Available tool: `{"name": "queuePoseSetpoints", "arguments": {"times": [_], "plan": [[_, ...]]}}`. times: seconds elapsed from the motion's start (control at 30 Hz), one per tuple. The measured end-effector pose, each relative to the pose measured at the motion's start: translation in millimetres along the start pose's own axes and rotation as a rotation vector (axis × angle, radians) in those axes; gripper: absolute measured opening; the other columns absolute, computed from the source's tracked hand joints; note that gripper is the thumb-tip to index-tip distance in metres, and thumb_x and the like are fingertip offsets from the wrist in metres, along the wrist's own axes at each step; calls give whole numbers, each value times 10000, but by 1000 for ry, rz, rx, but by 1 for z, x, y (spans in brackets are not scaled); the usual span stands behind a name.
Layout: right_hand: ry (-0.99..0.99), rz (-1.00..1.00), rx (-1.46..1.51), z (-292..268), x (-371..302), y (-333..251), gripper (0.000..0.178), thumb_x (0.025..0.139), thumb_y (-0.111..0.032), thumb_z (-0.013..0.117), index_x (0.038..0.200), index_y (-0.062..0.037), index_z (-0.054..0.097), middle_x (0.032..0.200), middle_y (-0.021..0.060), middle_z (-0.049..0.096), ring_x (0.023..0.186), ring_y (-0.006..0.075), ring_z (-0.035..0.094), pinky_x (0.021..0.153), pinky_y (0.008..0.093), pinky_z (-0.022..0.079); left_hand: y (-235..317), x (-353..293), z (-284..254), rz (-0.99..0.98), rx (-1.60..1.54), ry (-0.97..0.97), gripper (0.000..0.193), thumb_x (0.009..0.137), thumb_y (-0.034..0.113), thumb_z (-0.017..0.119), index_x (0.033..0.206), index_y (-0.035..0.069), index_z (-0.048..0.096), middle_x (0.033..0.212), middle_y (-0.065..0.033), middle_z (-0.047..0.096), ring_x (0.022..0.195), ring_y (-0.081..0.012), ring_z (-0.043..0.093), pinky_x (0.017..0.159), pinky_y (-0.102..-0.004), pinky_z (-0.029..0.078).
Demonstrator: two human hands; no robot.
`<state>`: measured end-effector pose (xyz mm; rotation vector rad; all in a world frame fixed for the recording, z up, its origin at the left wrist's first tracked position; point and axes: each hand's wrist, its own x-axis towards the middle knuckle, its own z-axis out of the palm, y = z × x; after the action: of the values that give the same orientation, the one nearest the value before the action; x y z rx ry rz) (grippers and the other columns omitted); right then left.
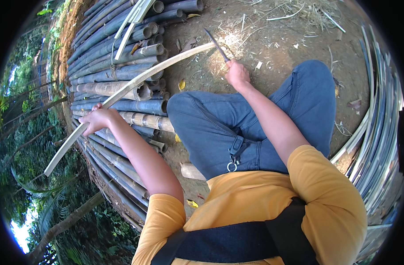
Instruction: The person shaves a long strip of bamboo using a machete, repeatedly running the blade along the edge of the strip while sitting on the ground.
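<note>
A long pale bamboo strip (144, 76) runs slantwise across the view, from the lower left up to the ground beyond my knees. My left hand (97, 119) is closed round it toward its lower left end. In my right hand (237, 74) is a knife (217, 45) with a dark, narrow blade, gripped by its handle. The blade points up and to the left, and it crosses the strip's far end; whether it touches the strip I cannot tell. Pale shavings (232, 39) lie on the ground around that end.
Stacked bamboo poles (118, 75) fill the left side, with several pale split strips (133, 24) lying on top. A bundle of long thin strips (378, 145) curves along the right. More shavings (316, 13) are heaped at the far right. A short bamboo piece (192, 171) lies beside my left leg.
</note>
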<state>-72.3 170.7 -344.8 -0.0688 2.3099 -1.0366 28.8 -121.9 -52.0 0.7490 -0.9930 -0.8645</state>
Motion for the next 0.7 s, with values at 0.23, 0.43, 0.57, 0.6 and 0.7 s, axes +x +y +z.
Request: {"name": "queuePoseSetpoints", "arguments": {"times": [0.23,0.43,0.57,0.6,0.7], "plan": [[-35,-33,-23,8,3,-5,226,963,-140,603,1182,-92,570,798,72,640,681,208,658,573,395,534,2,1,-1,6,10,9,384,1057,203,453,1329,115,198,854,-106,438,552,-154,440,426,-278,427],[-71,-134,-67,15,-6,-16,298,987,-170,571,1279,-111,553,808,78,631,657,205,637,538,364,518,1,0,-7,12,10,24,383,1054,198,459,1325,107,204,804,-82,427,540,-152,426,418,-289,406],[-17,-103,-103,2,19,7,325,964,-99,574,1286,-72,535,789,84,615,637,178,618,487,367,491,0,8,-9,0,12,39,418,1052,205,472,1353,112,198,779,-72,424,534,-152,427,417,-288,414],[-28,-63,-82,3,14,0,334,951,-80,583,1281,-73,535,798,87,624,655,186,635,498,362,505,-3,8,-10,3,13,37,421,1052,208,473,1353,111,195,778,-73,424,534,-153,429,418,-286,415],[-77,-186,-147,5,-10,-22,340,936,-70,601,1270,-71,535,811,81,638,667,193,651,497,343,507,-5,3,-13,-7,22,57,444,1053,208,474,1370,108,180,787,-80,429,534,-152,435,419,-276,418]]}}
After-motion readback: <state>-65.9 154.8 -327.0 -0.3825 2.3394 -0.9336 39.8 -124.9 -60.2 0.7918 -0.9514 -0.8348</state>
